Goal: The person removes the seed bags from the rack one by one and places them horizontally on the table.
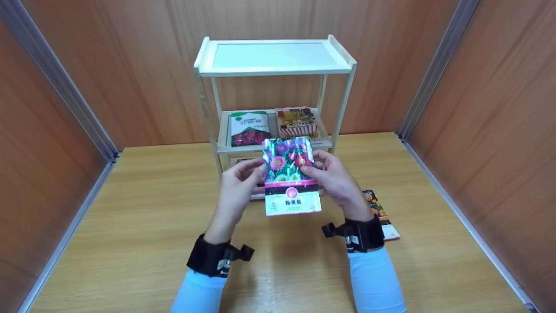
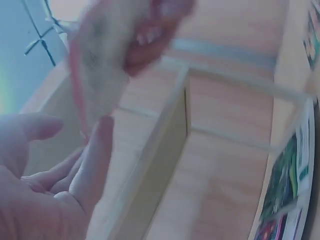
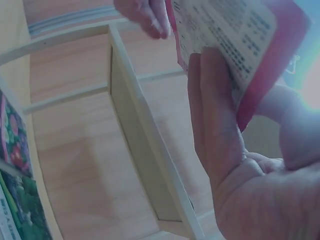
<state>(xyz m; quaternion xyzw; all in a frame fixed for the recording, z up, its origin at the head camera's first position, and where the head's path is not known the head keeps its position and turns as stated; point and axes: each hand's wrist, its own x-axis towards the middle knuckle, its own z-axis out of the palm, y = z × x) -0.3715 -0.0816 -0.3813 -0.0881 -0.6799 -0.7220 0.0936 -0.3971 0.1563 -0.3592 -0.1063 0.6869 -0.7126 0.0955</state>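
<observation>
I have the flower packet point(image 1: 292, 198) up above the surface point(image 1: 152, 217), its right edge pinched in my right hand point(image 1: 341, 180), thumb in front, fingers behind. My left hand point(image 1: 236, 184) is at its left edge, thumb and fingers parted; whether they touch it I can't tell.

A pale rack point(image 1: 278, 73) stands on a light wood-grain surface point(image 1: 152, 217), its top shelf point(image 1: 276, 54) raised at the left and right ends. 3 brown wood-grain walls enclose the rack: the back wall point(image 1: 269, 19) behind it, the left wall point(image 1: 39, 152) and right wall point(image 1: 491, 130) well apart from its sides. 2 grey metal strips point(image 1: 63, 82) climb the corners left and right of the rack. In the right wrist view, a bright glow point(image 3: 312, 75) to the rack's right may be a lamp, though it is too washed out to tell.
</observation>
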